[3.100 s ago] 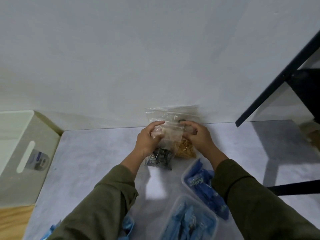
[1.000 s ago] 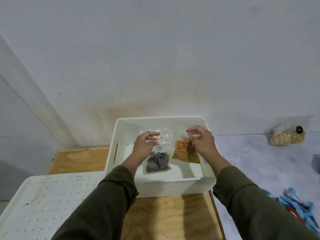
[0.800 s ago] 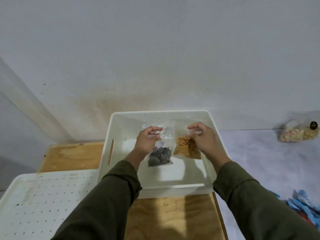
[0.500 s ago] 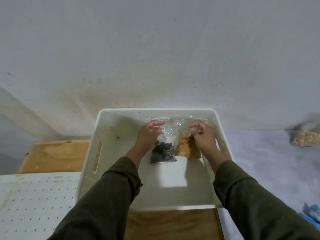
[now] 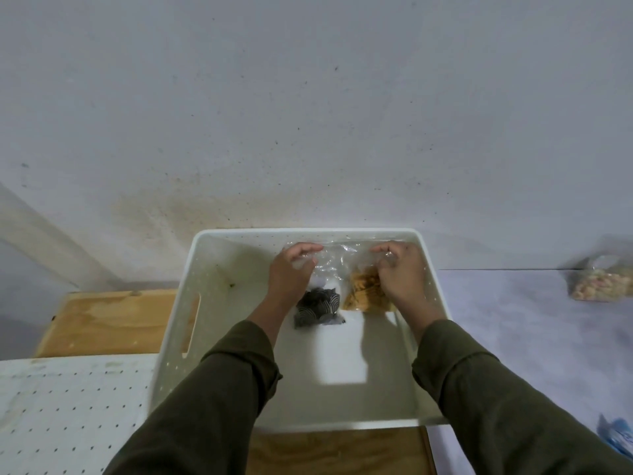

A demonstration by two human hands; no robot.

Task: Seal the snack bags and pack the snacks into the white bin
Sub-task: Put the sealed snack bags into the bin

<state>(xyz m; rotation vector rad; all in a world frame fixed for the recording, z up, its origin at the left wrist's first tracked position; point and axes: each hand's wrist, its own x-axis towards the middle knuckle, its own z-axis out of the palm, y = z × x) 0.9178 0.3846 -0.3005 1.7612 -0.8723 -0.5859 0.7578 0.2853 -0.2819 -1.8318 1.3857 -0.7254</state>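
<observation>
Both my hands reach into the white bin, near its far wall. My left hand grips the top of a clear bag of dark striped snacks. My right hand grips the top of a clear bag of orange snacks. The two bags hang side by side, their lower ends at or just above the bin's floor; contact is not clear. Crumpled clear plastic shows between the hands.
The bin sits on a wooden board. A white perforated lid or tray lies at lower left. On the grey table to the right are another clear snack bag and blue packets. A wall stands directly behind.
I carried both bags from the grey table to the bin and lowered them deeper inside, toward the far wall. The view has moved closer over the bin.
</observation>
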